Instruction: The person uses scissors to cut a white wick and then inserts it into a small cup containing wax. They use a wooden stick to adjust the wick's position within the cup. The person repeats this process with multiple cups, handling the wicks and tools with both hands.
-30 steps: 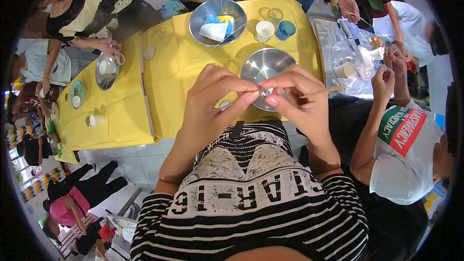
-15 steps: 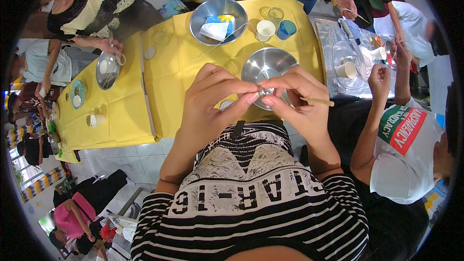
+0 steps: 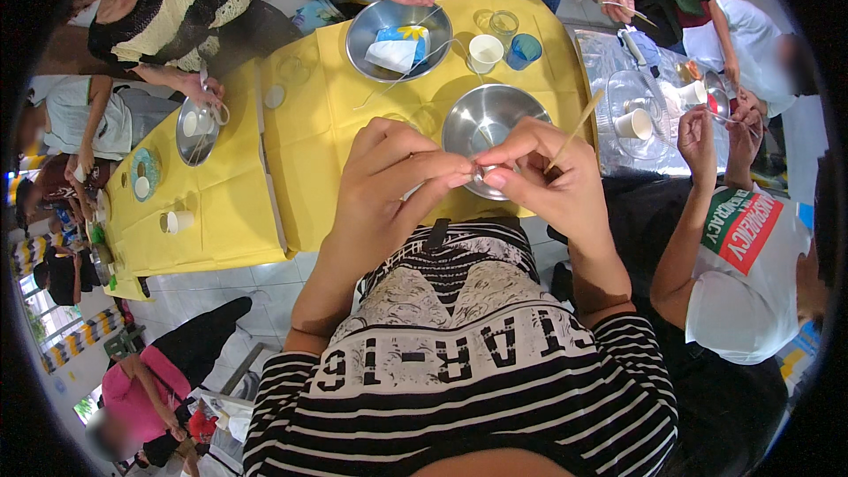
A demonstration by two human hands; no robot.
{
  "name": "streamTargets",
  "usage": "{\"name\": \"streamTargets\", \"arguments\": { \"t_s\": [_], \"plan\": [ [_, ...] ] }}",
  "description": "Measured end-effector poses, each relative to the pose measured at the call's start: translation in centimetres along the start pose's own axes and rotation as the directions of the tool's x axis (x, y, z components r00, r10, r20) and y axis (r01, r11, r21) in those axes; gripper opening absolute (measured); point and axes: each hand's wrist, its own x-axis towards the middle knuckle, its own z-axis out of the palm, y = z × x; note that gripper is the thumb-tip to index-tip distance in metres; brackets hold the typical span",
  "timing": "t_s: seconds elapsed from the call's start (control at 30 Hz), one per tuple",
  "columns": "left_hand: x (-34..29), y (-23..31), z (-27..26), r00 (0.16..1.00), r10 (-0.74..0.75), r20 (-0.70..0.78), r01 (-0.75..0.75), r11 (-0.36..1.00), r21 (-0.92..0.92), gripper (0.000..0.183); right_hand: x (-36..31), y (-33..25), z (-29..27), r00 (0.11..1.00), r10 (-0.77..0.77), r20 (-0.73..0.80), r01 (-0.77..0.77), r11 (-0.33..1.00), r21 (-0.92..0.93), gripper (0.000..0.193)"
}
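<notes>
Both hands meet over the near edge of a steel bowl [image 3: 473, 110], fingertips almost touching. My left hand [image 3: 375, 181] is closed, with thumb and forefinger pinching a small shiny piece [image 3: 480, 173]; its kind is too small to make out. The thumb and forefinger of my right hand [image 3: 561, 185] pinch the same piece from the other side. A thin wooden stick [image 3: 582, 124] also rests in my right hand, between the fingers, pointing up and away to the right. A thin pale strand lies inside the bowl, partly hidden by my hands.
On the yellow-covered table [image 3: 327, 124] stand a larger steel basin [image 3: 358, 49] holding a blue-and-white packet [image 3: 397, 49], a paper cup [image 3: 485, 55] and a blue cup [image 3: 523, 53]. A foil-covered table [image 3: 609, 53] adjoins at right. Several people work around, one close on my right.
The wooden stick has swung from lying nearly level to pointing up and away. My fingertips stay together on the small shiny piece.
</notes>
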Motion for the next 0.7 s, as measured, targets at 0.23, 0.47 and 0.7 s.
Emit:
{"name": "streamTargets", "arguments": {
  "t_s": [0.23,0.47,0.7],
  "plan": [
    [-0.4,0.0,-0.1,1.0,0.012,0.012,-0.013,0.999,0.05,0.02,0.0,0.3,-0.1,0.999,0.028,0.039,-0.03,0.999,0.04,0.009],
    [-0.3,0.1,-0.2,0.999,0.04,0.018,-0.041,0.997,0.069,0.018,0.0,-0.2,-0.1,0.999,-0.002,0.054,0.003,1.0,-0.026,0.009],
    [-0.5,0.5,0.3,0.993,-0.12,-0.011,0.117,0.982,-0.151,0.014,-0.2,-1.4,0.4,1.0,-0.021,-0.005,0.019,0.983,-0.18,0.012]
  ]
}}
